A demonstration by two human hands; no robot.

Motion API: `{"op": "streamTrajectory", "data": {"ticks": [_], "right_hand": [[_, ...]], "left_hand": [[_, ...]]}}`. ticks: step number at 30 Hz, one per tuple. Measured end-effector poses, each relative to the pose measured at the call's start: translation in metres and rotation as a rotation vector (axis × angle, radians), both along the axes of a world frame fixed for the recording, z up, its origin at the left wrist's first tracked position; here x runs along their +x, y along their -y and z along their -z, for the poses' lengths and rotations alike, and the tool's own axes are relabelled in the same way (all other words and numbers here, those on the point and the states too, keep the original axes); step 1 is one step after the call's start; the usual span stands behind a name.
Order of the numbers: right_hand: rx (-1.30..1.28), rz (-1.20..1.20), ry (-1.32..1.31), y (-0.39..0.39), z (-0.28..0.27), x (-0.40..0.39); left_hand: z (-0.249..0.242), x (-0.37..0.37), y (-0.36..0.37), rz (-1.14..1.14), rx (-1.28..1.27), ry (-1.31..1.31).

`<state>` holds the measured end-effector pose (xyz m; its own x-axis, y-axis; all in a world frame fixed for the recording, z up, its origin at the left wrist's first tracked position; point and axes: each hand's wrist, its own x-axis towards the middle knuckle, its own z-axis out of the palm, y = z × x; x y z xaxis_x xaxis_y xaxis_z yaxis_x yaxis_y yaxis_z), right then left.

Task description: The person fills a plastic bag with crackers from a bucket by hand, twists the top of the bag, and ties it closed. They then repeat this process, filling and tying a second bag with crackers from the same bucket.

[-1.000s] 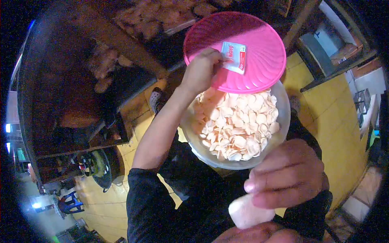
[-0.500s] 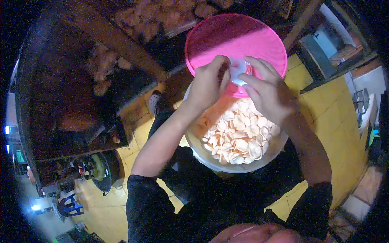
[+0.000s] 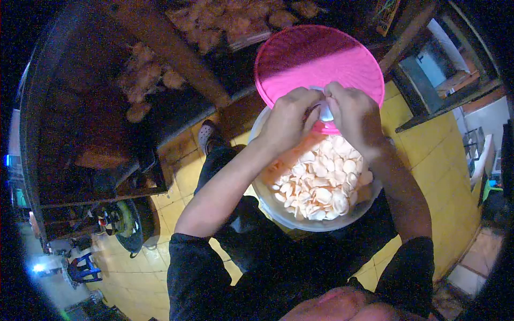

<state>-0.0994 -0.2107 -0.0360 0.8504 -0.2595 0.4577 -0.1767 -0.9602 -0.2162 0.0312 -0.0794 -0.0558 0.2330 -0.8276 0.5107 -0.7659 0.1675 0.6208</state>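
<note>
Both of my hands are close together over the far side of a round tub [image 3: 302, 224]. My left hand [image 3: 293, 115] is closed, its fingers pinching a small translucent plastic bag [image 3: 326, 113]. My right hand [image 3: 353, 113] grips the same bag from the other side, fingers curled inward. Most of the bag is hidden by the fingers. Pale round crackers [image 3: 321, 182] fill the tub, which sits between my legs. Behind the hands a round pink plastic lid [image 3: 321, 61] leans at the tub's far edge, partly in shadow.
A dark wooden rack [image 3: 160, 53] with brownish heaped pieces stands ahead and to the left. A dark wok-like pan [image 3: 140, 230] is at the lower left, near a blue stool [image 3: 88, 269]. Yellow tiles [image 3: 436, 171] cover the floor. A wooden frame [image 3: 444, 107] stands at right.
My hands have drawn together, and my right hand's fingers have curled from spread to closed on the bag. Less of the bag shows now. The whole view has shifted slightly.
</note>
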Motion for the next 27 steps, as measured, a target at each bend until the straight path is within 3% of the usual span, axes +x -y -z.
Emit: {"op": "streamTrajectory", "data": {"ticks": [6,8,12,15,18,21,23,27], "right_hand": [[0.195,-0.103,0.193,-0.001,-0.001,0.000],[0.421,0.010,0.142,-0.003,-0.006,-0.002],[0.355,0.025,0.175,0.006,-0.014,-0.006],[0.479,-0.086,0.326,0.003,-0.014,-0.005],[0.445,-0.073,0.223,-0.006,-0.020,-0.007],[0.265,-0.160,0.361,-0.009,-0.022,-0.004],[0.088,-0.217,0.160,-0.012,-0.035,-0.007],[-0.156,-0.152,0.173,-0.015,-0.019,-0.003]], "left_hand": [[-0.001,0.004,0.003,-0.060,0.018,0.043],[0.001,0.005,0.006,-0.104,0.018,0.083],[0.001,0.008,0.006,-0.127,0.074,0.105],[0.000,0.006,0.006,-0.143,0.055,0.112],[0.000,0.005,0.007,-0.122,0.067,0.125],[-0.001,0.002,0.007,-0.144,0.003,0.086],[-0.004,0.002,0.007,-0.165,0.024,0.052],[-0.001,0.005,0.008,-0.157,-0.014,0.038]]}}
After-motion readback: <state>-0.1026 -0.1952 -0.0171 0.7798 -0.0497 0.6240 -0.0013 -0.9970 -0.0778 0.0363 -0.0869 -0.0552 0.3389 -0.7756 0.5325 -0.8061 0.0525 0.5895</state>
